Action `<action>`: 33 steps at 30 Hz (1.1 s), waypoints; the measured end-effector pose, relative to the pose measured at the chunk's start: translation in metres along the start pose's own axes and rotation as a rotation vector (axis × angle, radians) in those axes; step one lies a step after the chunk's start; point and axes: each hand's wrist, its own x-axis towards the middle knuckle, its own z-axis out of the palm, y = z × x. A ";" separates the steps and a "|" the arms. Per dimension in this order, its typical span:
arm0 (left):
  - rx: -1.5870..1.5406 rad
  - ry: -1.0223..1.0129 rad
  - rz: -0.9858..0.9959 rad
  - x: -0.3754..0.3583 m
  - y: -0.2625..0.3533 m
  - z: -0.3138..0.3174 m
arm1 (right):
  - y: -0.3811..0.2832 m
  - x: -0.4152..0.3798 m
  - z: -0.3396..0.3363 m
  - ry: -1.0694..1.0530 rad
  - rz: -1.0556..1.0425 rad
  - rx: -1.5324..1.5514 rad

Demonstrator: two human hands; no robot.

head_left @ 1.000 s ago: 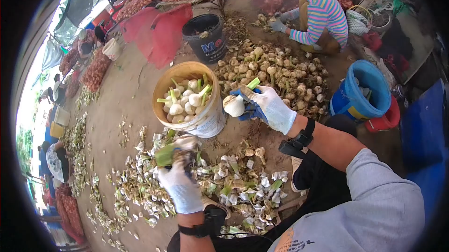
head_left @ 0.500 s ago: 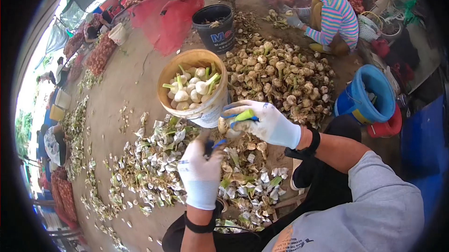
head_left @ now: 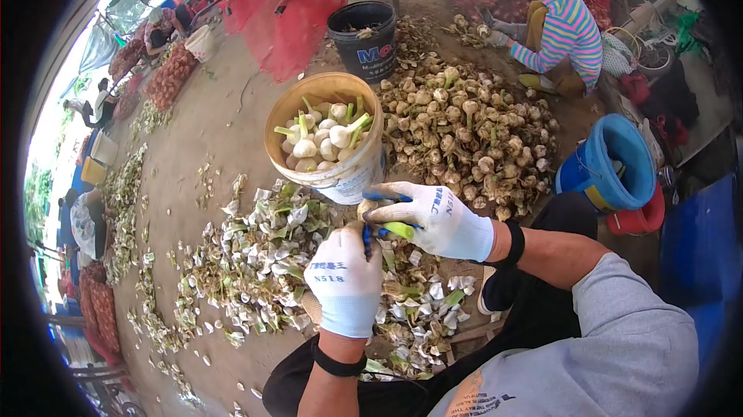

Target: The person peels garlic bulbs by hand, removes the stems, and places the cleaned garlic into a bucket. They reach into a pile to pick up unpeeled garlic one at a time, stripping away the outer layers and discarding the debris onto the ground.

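Both hands wear white gloves with blue-edged fingers and meet just below a wide bucket (head_left: pixel 352 183) of peeled white garlic. My right hand (head_left: pixel 437 219) is closed around a garlic bulb (head_left: pixel 363 211), whose green stem (head_left: pixel 399 229) sticks out beneath its fingers. Against the bulb's lower side, my left hand (head_left: pixel 344 274) is closed, its fingertips pinched; what they hold is hidden. Beyond the right hand lies a large heap of unpeeled garlic (head_left: pixel 472 130). Peelings and cut leaves (head_left: pixel 255 262) spread over the ground to the left and below.
A black bucket (head_left: pixel 375 57) stands behind the garlic bucket. At right is a blue bucket (head_left: pixel 576 173) beside a red basin (head_left: pixel 642 219). A person in a striped top (head_left: pixel 569 37) crouches beyond the heap. Red net sacks (head_left: pixel 170 76) and other people are farther off.
My left hand has moved up against the bulb and its fingers have closed in. My right hand has turned, showing more of its back. The view has shifted slightly.
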 end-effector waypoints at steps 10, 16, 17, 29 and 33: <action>-0.378 0.030 -0.276 0.011 -0.015 -0.018 | -0.001 0.011 -0.030 -0.265 -0.084 0.460; -0.822 -0.117 -0.561 0.014 -0.025 -0.013 | -0.003 0.009 -0.037 -0.221 0.001 0.648; -1.008 -0.166 -0.637 0.013 -0.026 -0.010 | 0.000 0.009 -0.036 -0.214 -0.001 0.644; -0.360 0.080 0.089 0.005 0.003 0.001 | 0.018 -0.003 -0.010 0.030 0.695 0.994; -0.613 0.059 -0.214 0.001 0.003 0.012 | 0.023 -0.008 -0.011 0.119 0.805 1.185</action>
